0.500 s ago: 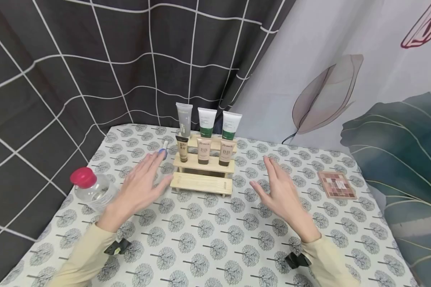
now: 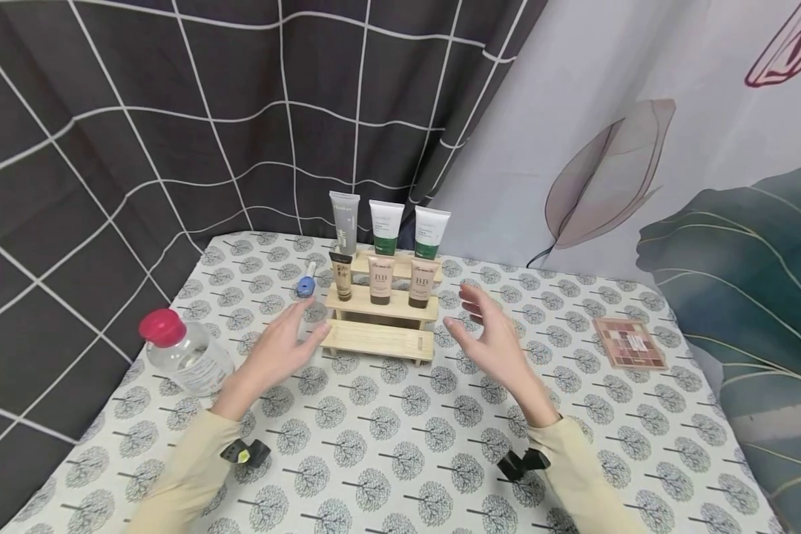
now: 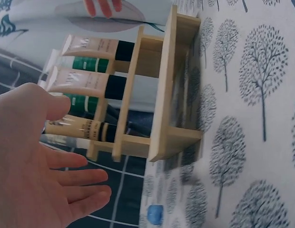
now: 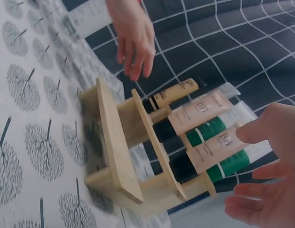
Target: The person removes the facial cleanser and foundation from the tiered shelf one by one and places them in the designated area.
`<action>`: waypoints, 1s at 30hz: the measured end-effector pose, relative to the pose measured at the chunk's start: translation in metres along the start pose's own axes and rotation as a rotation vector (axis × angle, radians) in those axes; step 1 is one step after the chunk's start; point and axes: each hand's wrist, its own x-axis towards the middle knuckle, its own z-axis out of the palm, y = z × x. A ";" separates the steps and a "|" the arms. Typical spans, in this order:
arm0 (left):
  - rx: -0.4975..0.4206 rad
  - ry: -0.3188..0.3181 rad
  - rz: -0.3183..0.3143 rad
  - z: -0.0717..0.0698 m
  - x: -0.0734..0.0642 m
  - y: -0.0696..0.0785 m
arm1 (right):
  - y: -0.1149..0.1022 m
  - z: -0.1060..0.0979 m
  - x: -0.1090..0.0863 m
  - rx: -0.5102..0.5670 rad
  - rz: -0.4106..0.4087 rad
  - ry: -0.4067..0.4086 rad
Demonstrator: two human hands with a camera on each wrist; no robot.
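Note:
A three-step wooden rack (image 2: 377,340) stands between my hands. Its top step bears a grey tube (image 2: 345,222) and two white-and-green tubes (image 2: 386,226). On the middle step are a small gold tube with a black end (image 2: 341,277) and two beige BB cream tubes (image 2: 380,279); the lowest step is bare. My left hand (image 2: 277,348), fingers relaxed and holding nothing, hovers beside the rack's left end. At the other end my right hand (image 2: 490,334) is held with thumb and fingers apart, nothing between them. Both wrist views show the palms facing the rack.
Left of my left hand stands a clear bottle with a red cap (image 2: 190,356). Behind that hand lies a small blue-and-white item (image 2: 305,282). An eyeshadow palette (image 2: 630,343) lies at the right. A dark checked curtain (image 2: 240,111) hangs behind the tree-print tablecloth (image 2: 374,445).
Both hands have come inward toward the rack's ends, the right one moving left and its fingers curving more. The blue-and-white item shows more fully. The rack and tubes stand as before.

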 end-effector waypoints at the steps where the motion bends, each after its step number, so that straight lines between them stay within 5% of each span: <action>1: -0.009 0.002 0.003 0.002 0.002 -0.002 | 0.000 0.002 0.002 0.020 0.002 0.003; 11: -0.059 0.025 -0.001 0.024 0.012 -0.019 | 0.008 0.033 0.023 0.156 -0.001 0.085; 18: -0.077 0.017 -0.076 0.034 0.014 -0.021 | 0.012 0.050 0.034 0.226 -0.010 0.131; 30: -0.124 0.046 -0.158 0.049 0.020 -0.024 | 0.015 0.062 0.043 0.219 0.024 0.167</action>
